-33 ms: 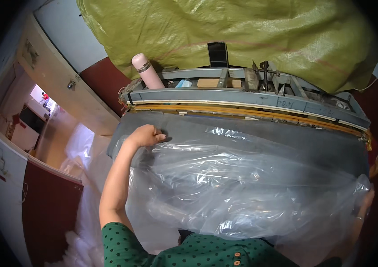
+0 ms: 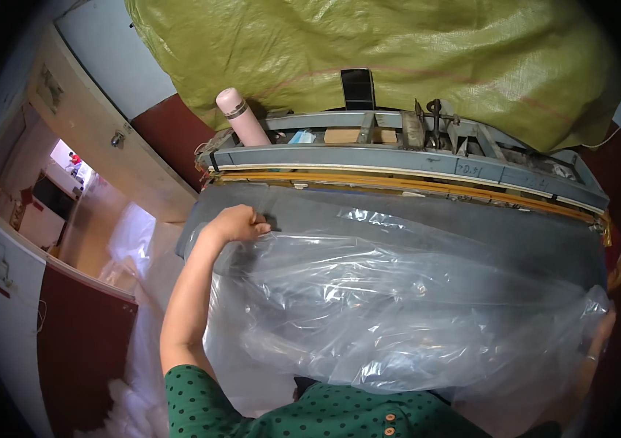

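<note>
A wide sheet of clear plastic film (image 2: 340,314) lies wrinkled over the dark grey work surface (image 2: 464,230) and hangs down in front of my body. At its far left edge my left hand (image 2: 239,223) is closed, fingertips pinched together on the film. On the far right, my right hand (image 2: 604,327) grips the sheet's gathered right side; the film partly covers that hand and its forearm. Between the hands the sheet is spread in loose, shiny folds.
Behind the surface runs a grey metal frame (image 2: 340,157) with yellow-orange strips (image 2: 398,184) along it. A pink flask (image 2: 247,120), a clamp-like metal tool (image 2: 435,124) and a dark phone-like slab (image 2: 357,89) stand there. A yellow-green woven sheet (image 2: 398,44) hangs behind. An open door (image 2: 98,124) is at left.
My left hand has shifted very slightly, and its forearm and elbow have moved a little to the left. My right hand and the film look nearly the same.
</note>
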